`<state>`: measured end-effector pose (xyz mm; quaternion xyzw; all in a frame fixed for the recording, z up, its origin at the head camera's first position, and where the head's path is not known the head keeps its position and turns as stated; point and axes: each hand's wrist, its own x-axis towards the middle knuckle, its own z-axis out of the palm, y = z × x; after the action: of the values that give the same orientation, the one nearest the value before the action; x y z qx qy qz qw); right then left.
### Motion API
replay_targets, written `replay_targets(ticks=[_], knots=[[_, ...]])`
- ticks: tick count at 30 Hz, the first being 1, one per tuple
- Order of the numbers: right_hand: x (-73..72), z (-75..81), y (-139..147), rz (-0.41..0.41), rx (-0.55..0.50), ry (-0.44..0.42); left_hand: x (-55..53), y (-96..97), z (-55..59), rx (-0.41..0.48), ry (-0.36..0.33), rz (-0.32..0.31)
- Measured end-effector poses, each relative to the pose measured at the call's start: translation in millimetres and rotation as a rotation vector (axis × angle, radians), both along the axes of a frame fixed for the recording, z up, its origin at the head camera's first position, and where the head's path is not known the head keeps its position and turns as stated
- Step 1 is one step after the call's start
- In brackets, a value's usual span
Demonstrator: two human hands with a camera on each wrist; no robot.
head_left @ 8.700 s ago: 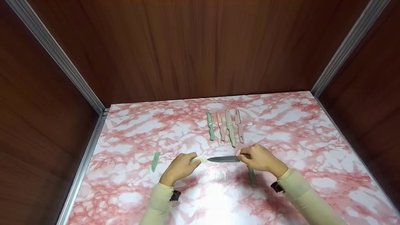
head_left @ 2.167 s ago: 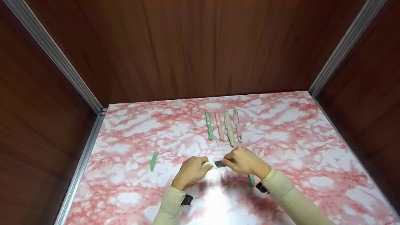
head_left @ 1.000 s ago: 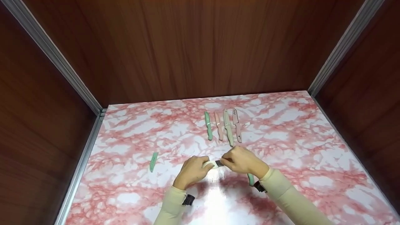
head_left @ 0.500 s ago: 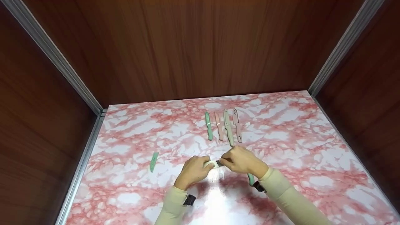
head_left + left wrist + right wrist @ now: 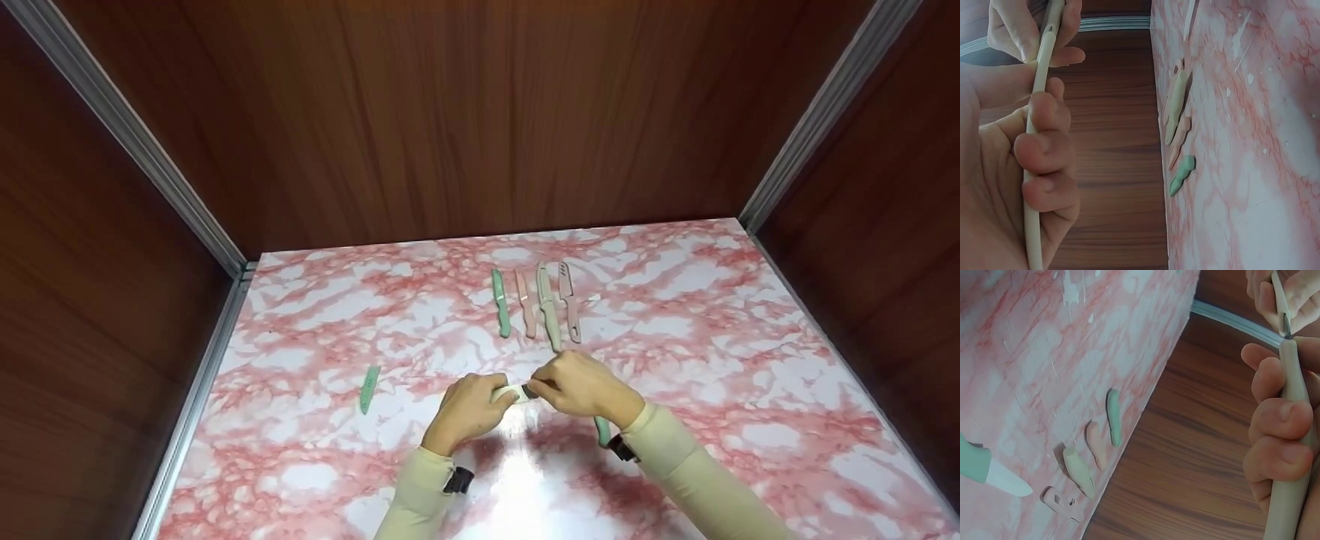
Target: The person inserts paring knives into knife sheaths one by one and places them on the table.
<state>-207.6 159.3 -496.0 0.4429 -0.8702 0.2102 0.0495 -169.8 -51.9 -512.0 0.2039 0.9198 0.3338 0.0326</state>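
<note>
In the head view my left hand point(image 5: 469, 409) pinches a cream blade sheath point(image 5: 517, 394), its fingers curled along the sheath's length in the left wrist view. Opposite it, my right hand point(image 5: 585, 386) grips the cream handle point(image 5: 1292, 495) of a kitchen knife. Only a short strip of the knife's dark blade point(image 5: 529, 391) shows between the two hands; the rest lies inside the sheath. Beneath my right wrist lies a green-handled knife point(image 5: 602, 432), whose bare white blade point(image 5: 1009, 481) appears in the right wrist view.
A row of sheathed knives lies farther back: green point(image 5: 502, 304), pink point(image 5: 526, 304), cream point(image 5: 549, 307) and a broader pink one point(image 5: 569, 304). To the left is a loose green sheath point(image 5: 369, 390). Brown wood-grain panels point(image 5: 480, 112) enclose the marbled table point(image 5: 315, 322).
The blade, fully bare at first, has gone almost wholly into the cream sheath as my hands came together. Lately my left hand has crept right while my right hand stays nearly still.
</note>
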Motion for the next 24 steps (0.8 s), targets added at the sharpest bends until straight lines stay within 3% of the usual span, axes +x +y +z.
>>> replay_targets(ticks=[11, 18, 24], knots=[[0.8, -0.2, -1.4, 0.004, -0.020, 0.025, 0.4, 3.4, 1.2, -0.008, 0.013, 0.013], [1.0, 1.3, -1.5, -0.004, -0.018, -0.032, 0.1, 4.0, 1.8, -0.021, 0.036, 0.016], [0.5, 2.3, -1.7, 0.003, -0.021, -0.016, -0.6, 4.8, 2.1, -0.036, 0.049, 0.010]])
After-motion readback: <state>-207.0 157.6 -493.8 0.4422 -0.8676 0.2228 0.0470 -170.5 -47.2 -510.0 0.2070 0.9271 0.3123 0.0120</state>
